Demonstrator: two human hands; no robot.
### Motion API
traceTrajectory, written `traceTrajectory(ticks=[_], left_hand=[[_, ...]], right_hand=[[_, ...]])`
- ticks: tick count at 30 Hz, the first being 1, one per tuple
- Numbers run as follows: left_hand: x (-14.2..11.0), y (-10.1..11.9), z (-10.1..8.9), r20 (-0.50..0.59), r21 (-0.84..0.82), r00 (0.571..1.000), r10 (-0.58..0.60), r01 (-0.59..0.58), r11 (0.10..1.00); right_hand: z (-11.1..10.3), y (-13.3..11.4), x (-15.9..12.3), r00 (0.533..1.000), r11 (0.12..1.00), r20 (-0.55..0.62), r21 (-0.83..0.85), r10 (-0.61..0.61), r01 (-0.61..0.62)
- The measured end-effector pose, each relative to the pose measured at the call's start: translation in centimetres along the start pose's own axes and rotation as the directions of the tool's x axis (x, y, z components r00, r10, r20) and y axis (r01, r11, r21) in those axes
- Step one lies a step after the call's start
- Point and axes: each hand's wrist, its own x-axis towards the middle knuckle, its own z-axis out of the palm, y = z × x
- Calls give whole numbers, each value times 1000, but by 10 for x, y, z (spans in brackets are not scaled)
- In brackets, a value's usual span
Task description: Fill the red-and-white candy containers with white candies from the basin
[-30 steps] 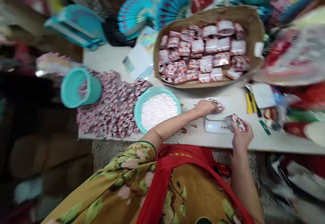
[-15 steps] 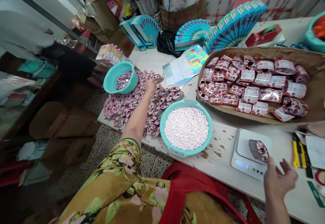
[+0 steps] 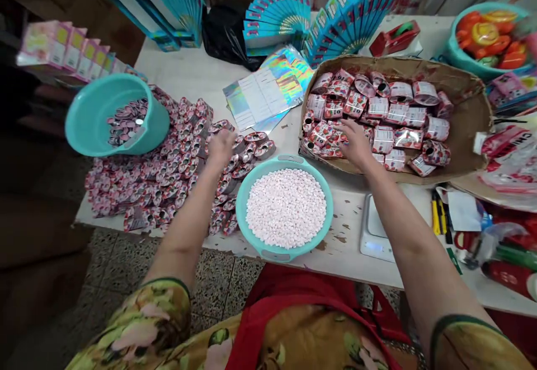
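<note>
My left hand (image 3: 221,146) is over the pile of small strawberry-printed wrappers (image 3: 168,174) with dark round openings. Its fingers are slightly blurred and look apart, with nothing seen in them. My right hand (image 3: 356,142) reaches into the cardboard box (image 3: 470,113), fingers spread over the shiny printed packets (image 3: 384,138) lying there; its fingertips seem to touch one. Between my arms stands a turquoise basin (image 3: 242,205) full of small white candies (image 3: 286,208). The white scale (image 3: 374,241) is partly hidden behind my right forearm.
A turquoise tub (image 3: 79,118) with small discs stands on the left of the wrappers. Fanned blue cartons (image 3: 277,18), a black bag (image 3: 224,32) and holographic sheets (image 3: 264,93) lie behind. A red tape dispenser (image 3: 394,37) and yellow cutters (image 3: 438,216) are on the right.
My right hand has gone from beside the scale to the box. My left hand was on a wrapper and is now lower over the pile. The view has turned right.
</note>
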Motion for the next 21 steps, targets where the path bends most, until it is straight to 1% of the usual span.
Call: traceTrajectory(ticks=[1, 2, 3, 4, 5, 7, 8, 9, 10, 11, 13, 14, 15, 16, 17, 19, 20, 21], left_hand=[[-27, 2, 16, 49, 15, 998, 33, -33, 999], [-55, 2, 34, 99, 22, 994, 52, -55, 998], [-82, 1, 52, 150, 43, 986, 70, -77, 996], [-106, -1, 69, 231, 115, 964, 131, -161, 980], [-126, -3, 85, 266, 162, 944, 194, -242, 957], [-154, -7, 107, 260, 234, 942, 214, -276, 932], [-162, -7, 114, 230, 253, 955, 189, -246, 936], [-167, -6, 120, 191, 261, 971, 144, -192, 946], [-169, -3, 125, 154, 257, 984, 95, -132, 957], [-168, 1, 129, 117, 241, 992, 48, -75, 968], [-162, 11, 140, 68, 174, 997, -34, 22, 984], [-158, 17, 147, 66, 129, 996, -66, 57, 990], [-153, 23, 153, 77, 80, 993, -94, 88, 993], [-149, 29, 159, 93, 31, 988, -120, 118, 993], [-145, 34, 165, 110, -18, 983, -146, 148, 989], [-139, 42, 171, 140, -135, 968, -206, 225, 965], [-138, 43, 171, 155, -216, 955, -252, 282, 935], [-137, 43, 170, 177, -316, 937, -300, 343, 885]], right_hand=[[15, 2, 23, 990, 999, 135, -21, -42, 46], [27, 3, 42, 968, 996, 243, -49, -61, 75], [37, 5, 55, 945, 992, 320, -85, -66, 98], [44, 5, 64, 928, 984, 367, -131, -63, 119], [48, 6, 69, 919, 973, 389, -181, -61, 141], [49, 8, 71, 913, 947, 400, -254, -85, 199], [48, 9, 70, 910, 939, 401, -263, -104, 223], [45, 11, 68, 913, 941, 393, -255, -111, 224], [42, 13, 65, 924, 953, 369, -232, -99, 195], [38, 14, 62, 945, 972, 322, -197, -62, 131], [26, 16, 50, 982, 994, 170, -91, 83, -68], [19, 15, 42, 982, 986, 83, -16, 168, -168], [11, 13, 31, 970, 967, 5, 74, 244, -244], [3, 9, 18, 952, 942, -56, 170, 302, -289], [-4, 2, 3, 934, 915, -100, 263, 342, -306], [-17, -16, -33, 908, 848, -149, 441, 392, -294], [-22, -27, -52, 896, 802, -153, 525, 418, -284], [-24, -39, -71, 881, 746, -145, 603, 450, -282]])
